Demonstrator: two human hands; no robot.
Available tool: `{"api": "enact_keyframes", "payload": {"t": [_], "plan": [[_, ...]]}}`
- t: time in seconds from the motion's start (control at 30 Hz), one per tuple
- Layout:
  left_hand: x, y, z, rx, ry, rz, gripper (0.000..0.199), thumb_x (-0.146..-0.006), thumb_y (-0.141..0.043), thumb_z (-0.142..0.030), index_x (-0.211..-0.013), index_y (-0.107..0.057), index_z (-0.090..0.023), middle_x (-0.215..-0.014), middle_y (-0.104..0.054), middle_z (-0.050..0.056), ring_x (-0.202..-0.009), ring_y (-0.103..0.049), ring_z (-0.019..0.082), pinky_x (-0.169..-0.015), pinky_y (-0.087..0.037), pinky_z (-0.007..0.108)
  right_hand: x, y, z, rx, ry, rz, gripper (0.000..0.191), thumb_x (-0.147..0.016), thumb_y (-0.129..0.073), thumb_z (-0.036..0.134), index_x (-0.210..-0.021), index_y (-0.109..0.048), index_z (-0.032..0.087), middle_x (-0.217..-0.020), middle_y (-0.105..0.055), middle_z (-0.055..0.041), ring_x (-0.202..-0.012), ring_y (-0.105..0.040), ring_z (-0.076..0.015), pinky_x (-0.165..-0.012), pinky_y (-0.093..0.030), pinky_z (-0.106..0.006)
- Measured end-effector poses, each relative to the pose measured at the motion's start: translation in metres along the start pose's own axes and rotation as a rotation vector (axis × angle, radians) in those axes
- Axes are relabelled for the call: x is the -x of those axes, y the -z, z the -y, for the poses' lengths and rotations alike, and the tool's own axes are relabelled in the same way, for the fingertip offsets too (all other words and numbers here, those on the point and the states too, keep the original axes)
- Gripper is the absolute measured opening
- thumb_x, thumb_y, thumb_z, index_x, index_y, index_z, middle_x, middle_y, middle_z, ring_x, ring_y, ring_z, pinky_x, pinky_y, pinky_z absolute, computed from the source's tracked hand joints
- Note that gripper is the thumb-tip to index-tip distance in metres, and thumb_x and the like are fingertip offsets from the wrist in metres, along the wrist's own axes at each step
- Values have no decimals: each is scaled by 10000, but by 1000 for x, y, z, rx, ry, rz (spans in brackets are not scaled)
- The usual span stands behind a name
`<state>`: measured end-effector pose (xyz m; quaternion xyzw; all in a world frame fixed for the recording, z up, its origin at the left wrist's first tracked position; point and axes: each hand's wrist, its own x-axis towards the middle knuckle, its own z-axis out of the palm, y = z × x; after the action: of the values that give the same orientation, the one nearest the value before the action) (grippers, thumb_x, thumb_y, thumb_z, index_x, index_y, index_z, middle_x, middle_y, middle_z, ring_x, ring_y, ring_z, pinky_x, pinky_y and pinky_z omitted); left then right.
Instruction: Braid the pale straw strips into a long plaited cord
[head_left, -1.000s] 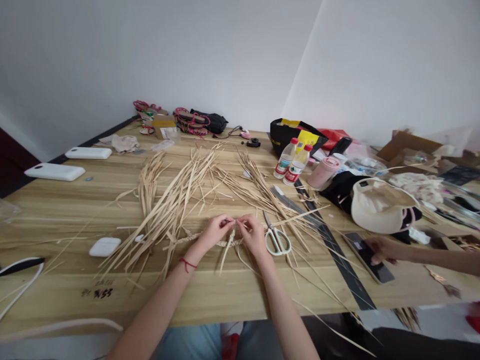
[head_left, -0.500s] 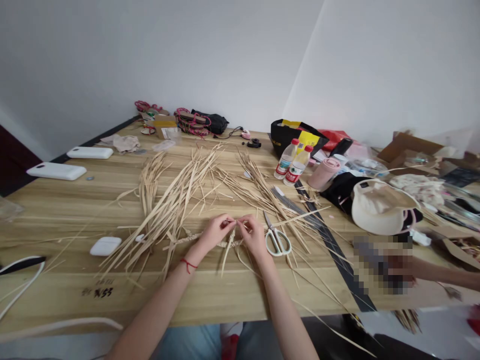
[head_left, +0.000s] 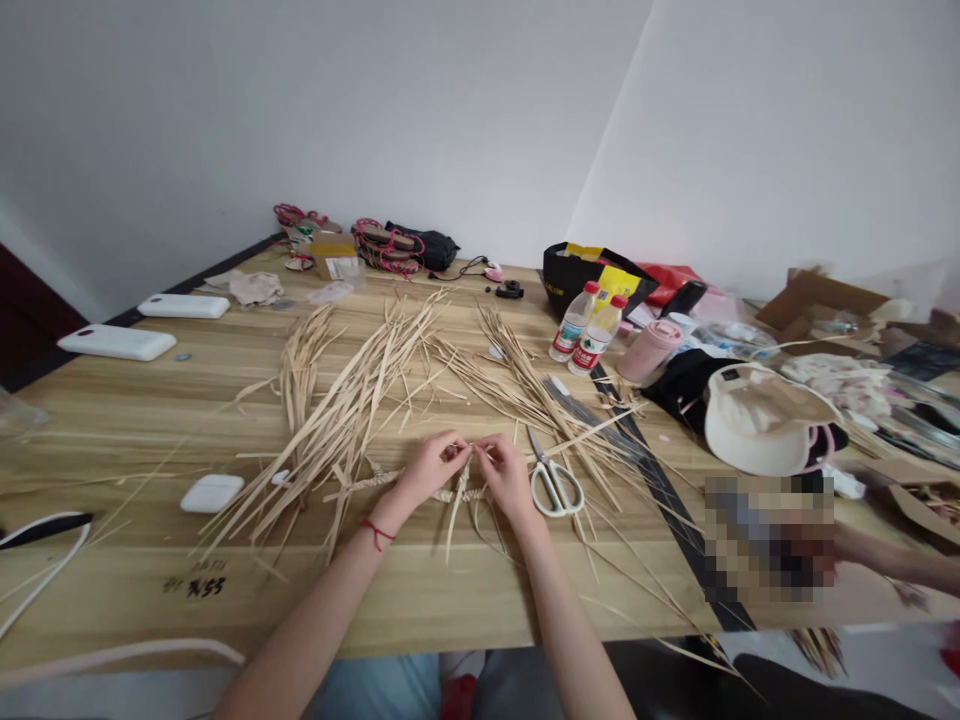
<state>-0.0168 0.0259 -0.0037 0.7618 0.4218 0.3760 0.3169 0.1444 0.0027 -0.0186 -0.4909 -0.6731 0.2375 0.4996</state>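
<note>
My left hand, with a red string at its wrist, pinches a thin straw strip with thumb and forefinger. Close beside it, my right hand is pinched on the same strip; the fingertips almost meet. Below them a braided straw band lies across the table, partly covered by my left wrist. One loose straw end hangs down from the band between my hands. Scissors with pale green handles lie just right of my right hand, blades pointing away from me.
Loose straw bundles spread beyond my hands, and more straw lies to the right. Two water bottles, a pink cup and a cream cap stand farther right. Another person's forearm reaches in, its hand blurred out.
My hands stay pinched together in nearly the same place, with the fingertips shifted slightly. The other person's blurred hand has moved a little.
</note>
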Motion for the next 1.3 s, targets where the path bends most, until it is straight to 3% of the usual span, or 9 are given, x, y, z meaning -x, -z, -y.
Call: {"api": "enact_keyframes", "payload": {"t": [0.33,0.57,0.9,1.07,1.3], "plan": [[-1,-3,4,93,71,-43,157,-811,-568,-303,-749,-620,-169,-725,-649,5,-678,-581,132,-659,-458,232,1,-1,0,-40,-12,-15,123,-863,-516,291,-878,-593,196,-805,-633,-40,-743,-595,-178,-696,-476,-306],[-3,-5,5,136,81,-78,157,-824,-558,-296,-879,-630,-167,-851,-677,35,-745,-620,144,-701,-493,253,0,-1,1,-67,35,-28,103,-872,-503,261,-889,-584,199,-851,-616,-44,-804,-589,-180,-751,-476,-315],[-4,-4,4,168,136,-116,219,-781,-609,-374,-784,-644,-158,-793,-682,44,-740,-613,166,-719,-497,287,-1,1,8,-57,57,-44,96,-868,-503,250,-883,-587,206,-850,-605,-47,-804,-568,-184,-751,-468,-328],[-5,-1,3,314,188,-72,303,-742,-637,-446,-744,-667,-145,-758,-689,61,-733,-621,174,-699,-495,276,-1,3,13,-48,56,-42,102,-876,-498,251,-889,-591,211,-861,-600,-52,-833,-562,-190,-773,-465,-335],[-8,2,16,398,279,5,408,-737,-618,-515,-773,-694,-116,-679,-655,58,-584,-551,138,-537,-437,236,-1,4,11,-42,75,-30,90,-870,-508,245,-883,-590,211,-874,-604,-56,-856,-566,-195,-802,-462,-346]]}}
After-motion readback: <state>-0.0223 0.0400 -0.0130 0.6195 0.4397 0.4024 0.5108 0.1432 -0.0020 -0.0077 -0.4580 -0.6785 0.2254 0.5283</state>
